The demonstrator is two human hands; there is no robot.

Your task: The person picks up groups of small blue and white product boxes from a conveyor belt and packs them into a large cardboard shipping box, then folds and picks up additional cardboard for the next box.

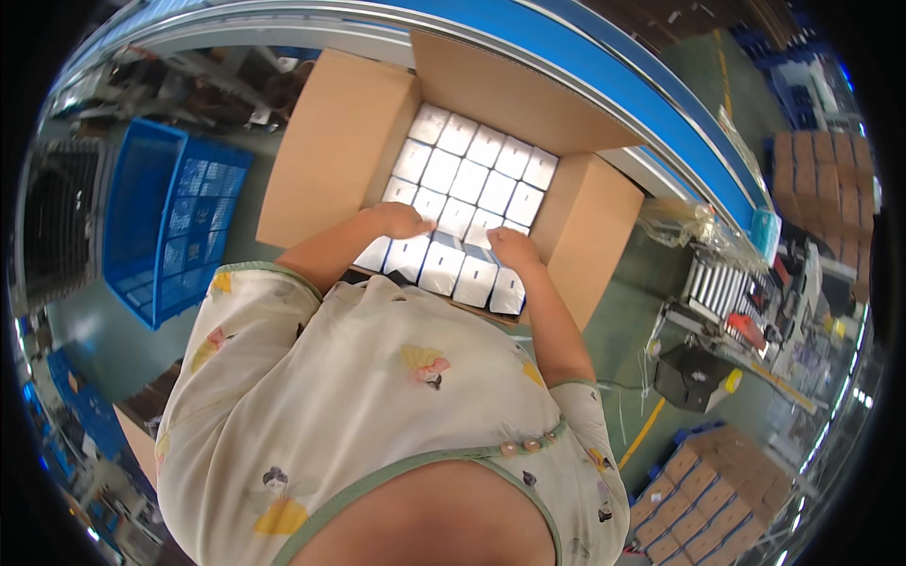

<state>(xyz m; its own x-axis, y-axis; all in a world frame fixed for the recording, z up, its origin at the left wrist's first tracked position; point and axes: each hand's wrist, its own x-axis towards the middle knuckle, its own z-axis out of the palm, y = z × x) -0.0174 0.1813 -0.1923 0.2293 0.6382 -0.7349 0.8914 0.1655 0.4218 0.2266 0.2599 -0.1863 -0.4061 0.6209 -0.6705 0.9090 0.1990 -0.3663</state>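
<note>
Where hands cover white boxes, fingertips unclear.

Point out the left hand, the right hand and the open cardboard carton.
left hand (401, 220), head view, back of the hand on the small white boxes.
right hand (512, 247), head view, knuckles.
cardboard carton (326, 141), head view, its left flap.

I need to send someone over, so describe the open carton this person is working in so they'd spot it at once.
Below the curved blue conveyor sits a brown carton with its flaps spread open. It is packed with rows of small white boxes, and the left hand and right hand rest on the nearest row. The other cartons nearby are closed and stacked.
</note>
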